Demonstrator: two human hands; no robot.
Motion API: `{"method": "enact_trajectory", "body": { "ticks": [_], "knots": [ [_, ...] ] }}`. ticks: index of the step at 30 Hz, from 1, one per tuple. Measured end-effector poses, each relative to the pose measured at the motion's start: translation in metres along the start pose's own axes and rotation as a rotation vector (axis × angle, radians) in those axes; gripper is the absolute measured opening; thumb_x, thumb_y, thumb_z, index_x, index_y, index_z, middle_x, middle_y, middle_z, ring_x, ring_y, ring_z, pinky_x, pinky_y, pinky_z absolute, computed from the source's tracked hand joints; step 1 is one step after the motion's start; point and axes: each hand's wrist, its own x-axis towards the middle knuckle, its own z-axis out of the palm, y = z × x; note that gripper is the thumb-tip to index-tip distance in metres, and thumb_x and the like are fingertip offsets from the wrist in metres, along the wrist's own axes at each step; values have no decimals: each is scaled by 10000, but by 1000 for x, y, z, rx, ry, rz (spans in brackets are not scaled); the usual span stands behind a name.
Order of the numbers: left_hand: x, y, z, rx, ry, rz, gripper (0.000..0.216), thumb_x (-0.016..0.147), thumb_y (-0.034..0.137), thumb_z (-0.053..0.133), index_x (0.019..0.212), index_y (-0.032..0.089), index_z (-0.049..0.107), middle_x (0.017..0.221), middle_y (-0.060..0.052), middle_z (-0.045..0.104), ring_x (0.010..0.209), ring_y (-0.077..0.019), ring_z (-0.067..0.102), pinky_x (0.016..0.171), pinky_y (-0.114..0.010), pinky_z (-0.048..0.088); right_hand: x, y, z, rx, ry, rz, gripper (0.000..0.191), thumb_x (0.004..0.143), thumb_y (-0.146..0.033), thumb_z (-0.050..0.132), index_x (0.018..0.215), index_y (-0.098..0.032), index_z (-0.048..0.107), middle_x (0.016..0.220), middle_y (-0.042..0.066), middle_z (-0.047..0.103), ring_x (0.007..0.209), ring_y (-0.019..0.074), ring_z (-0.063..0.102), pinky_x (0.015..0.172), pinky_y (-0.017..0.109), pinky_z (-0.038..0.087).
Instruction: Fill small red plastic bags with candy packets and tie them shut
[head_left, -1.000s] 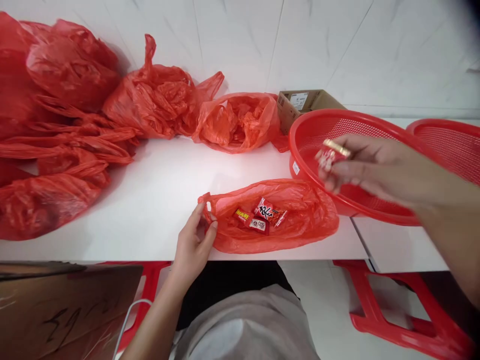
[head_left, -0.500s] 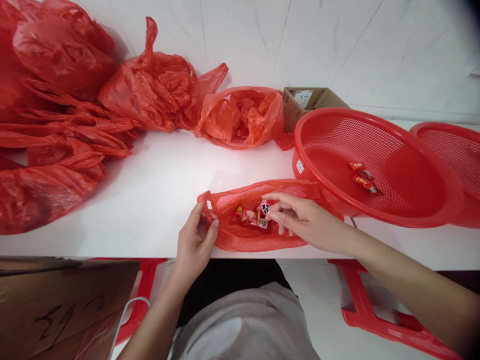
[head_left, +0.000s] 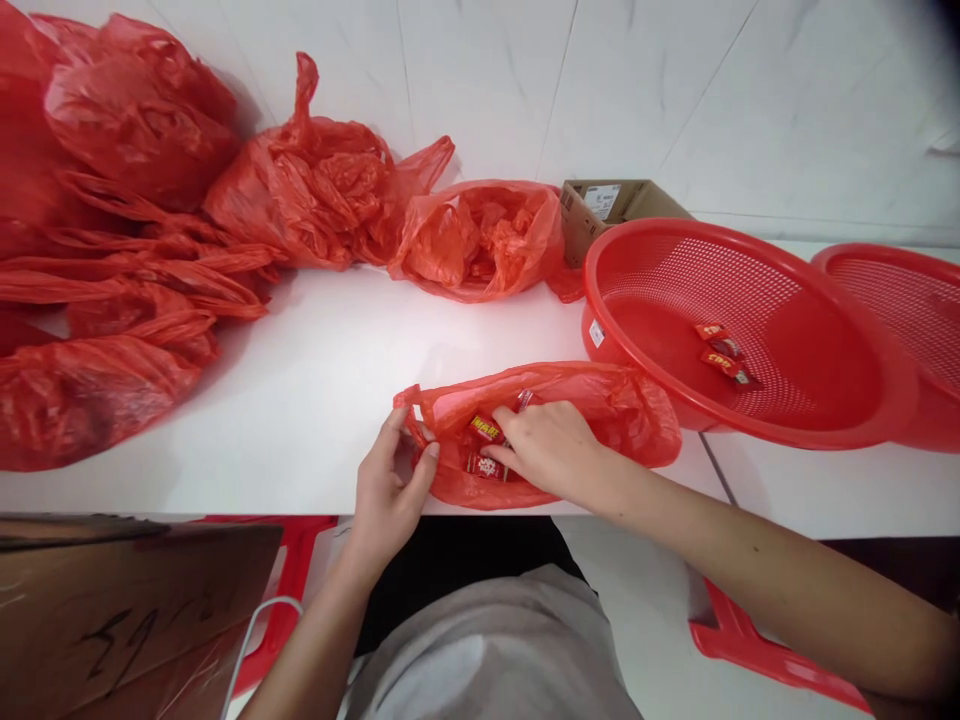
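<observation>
An open red plastic bag (head_left: 622,400) lies near the front edge of the white table, with several small red wrapped packets (head_left: 486,429) inside. My left hand (head_left: 390,485) pinches the bag's left end between thumb and fingers. Inside the bag's mouth, my right hand (head_left: 559,450) reaches down among the packets. Its thumb and fingers curl around some of them, and the other fingertips are hidden behind the hand.
A red perforated basket (head_left: 825,400) holding a few packets stands to the right, beside a second basket (head_left: 892,280). Filled red bags (head_left: 322,190) line the back and left. A small cardboard box (head_left: 645,197) is by the wall. A large carton (head_left: 150,620) sits lower left.
My right hand has moved left and deeper into the bag, onto the packets, which have shifted. My left hand keeps its pinch on the bag's end.
</observation>
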Motion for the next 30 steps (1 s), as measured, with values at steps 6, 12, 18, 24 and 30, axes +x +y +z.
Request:
{"method": "enact_trajectory", "body": {
  "ticks": [6,12,18,24,30],
  "knots": [
    [1,1,0,-18,-7,-3,583,879,282,588,1428,237,396,1272,-106,590,1065,-201,596,989,-374,450,-3,14,-9,166,112,-37,184,896,-388,572,869,-232,666,822,30,686,733,186,635,557,262,333],
    [1,-1,0,15,16,13,569,873,281,593,1412,235,415,1230,-97,608,1045,-197,608,978,-370,457,-19,35,-5,326,251,-77,234,940,-275,504,1079,-273,693,993,12,682,824,142,639,661,253,439],
    [-1,-3,0,34,8,-5,585,875,289,587,1425,228,396,1223,-93,609,1020,-189,611,959,-352,463,-36,39,4,233,263,-126,266,946,-209,455,1010,-259,708,1007,28,690,857,150,641,617,237,442],
    [0,0,1,71,22,33,563,874,302,590,1406,226,420,1293,-112,580,1024,-198,614,950,-357,466,-56,38,-17,269,214,-174,256,944,-202,447,981,-265,692,994,19,690,882,160,642,692,268,484],
    [-1,-1,-2,94,-5,16,534,884,324,577,1390,233,434,1282,-105,579,1015,-195,606,944,-348,461,-71,114,-84,126,362,269,229,899,-434,530,1026,-302,667,1052,36,691,889,217,637,756,336,478]
  ]
}}
